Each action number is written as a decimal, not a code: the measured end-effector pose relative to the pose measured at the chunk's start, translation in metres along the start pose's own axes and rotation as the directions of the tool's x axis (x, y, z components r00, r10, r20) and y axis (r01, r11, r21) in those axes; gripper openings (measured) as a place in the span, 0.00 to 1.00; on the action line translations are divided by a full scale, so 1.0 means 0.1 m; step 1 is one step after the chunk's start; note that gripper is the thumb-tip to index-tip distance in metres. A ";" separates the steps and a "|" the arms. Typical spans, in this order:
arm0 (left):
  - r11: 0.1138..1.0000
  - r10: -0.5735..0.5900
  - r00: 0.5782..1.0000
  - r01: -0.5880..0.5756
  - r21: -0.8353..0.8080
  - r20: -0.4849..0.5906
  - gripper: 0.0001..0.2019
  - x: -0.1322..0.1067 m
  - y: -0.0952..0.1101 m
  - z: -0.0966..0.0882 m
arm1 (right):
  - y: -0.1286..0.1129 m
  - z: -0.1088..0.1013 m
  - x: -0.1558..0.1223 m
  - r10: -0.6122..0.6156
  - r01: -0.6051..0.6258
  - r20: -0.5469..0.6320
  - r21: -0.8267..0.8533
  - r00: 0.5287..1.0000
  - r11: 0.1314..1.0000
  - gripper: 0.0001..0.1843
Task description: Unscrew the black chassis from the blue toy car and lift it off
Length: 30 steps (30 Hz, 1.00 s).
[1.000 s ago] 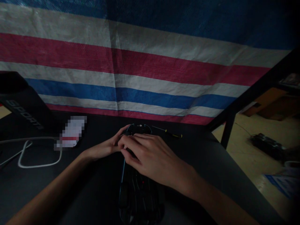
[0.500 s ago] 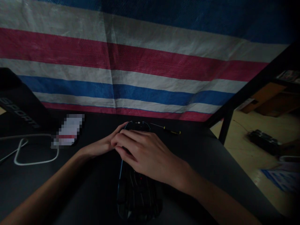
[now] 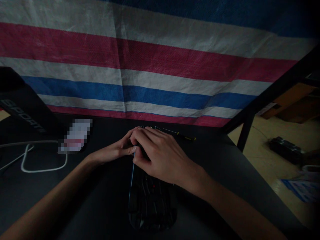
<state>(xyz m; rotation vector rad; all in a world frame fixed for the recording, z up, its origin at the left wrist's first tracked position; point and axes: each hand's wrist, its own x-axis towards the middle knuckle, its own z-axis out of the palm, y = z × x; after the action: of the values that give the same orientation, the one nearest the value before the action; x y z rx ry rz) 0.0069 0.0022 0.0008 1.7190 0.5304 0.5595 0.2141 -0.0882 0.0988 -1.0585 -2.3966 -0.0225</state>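
A toy car (image 3: 152,203) lies belly up on the dark table, its ribbed black underside and wheels showing and a thin blue line along its left side. My left hand (image 3: 120,149) grips the car's far left edge, thumb on the near side and fingers reaching around the far end. Over the far half of the underside, my right hand (image 3: 161,153) is closed, with thumb and index finger curled together beside the left thumb. What those fingers hold, if anything, is hidden behind the hand. A black and yellow screwdriver (image 3: 186,136) rests beyond the right hand.
A blurred-out phone-like item (image 3: 77,135) and a white cable (image 3: 45,170) lie at the left. Behind them leans a dark box lettered SPORT (image 3: 27,110). A striped tarp (image 3: 160,73) hangs behind the table. Past the right edge, a black object (image 3: 285,150) sits on the floor.
The left thumb has come into sight at the car's edge. My right fingers have curled tighter against the car. The whole view has shifted slightly.
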 end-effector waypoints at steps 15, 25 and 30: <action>0.993 -0.049 0.998 0.053 -0.102 0.037 0.45 -0.05 0.07 0.01 | -0.01 0.17 -0.03 0.035 -0.043 -0.110 -0.071 0.993 0.997 0.19; 0.991 -0.075 0.997 0.078 -0.107 0.028 0.46 -0.05 -0.01 -0.05 | -0.12 0.00 0.01 0.074 -0.074 0.000 0.089 0.997 0.993 0.07; 0.988 -0.090 0.995 0.093 -0.126 0.034 0.43 -0.06 0.05 -0.07 | 0.26 -0.16 -0.25 0.285 -0.246 -0.092 0.306 0.954 0.920 0.09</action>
<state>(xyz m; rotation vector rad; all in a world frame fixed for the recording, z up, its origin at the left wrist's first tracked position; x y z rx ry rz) -0.0016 0.0026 0.0069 1.5711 0.5396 0.4928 0.2537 -0.0904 0.0962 -1.1882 -2.0387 0.3352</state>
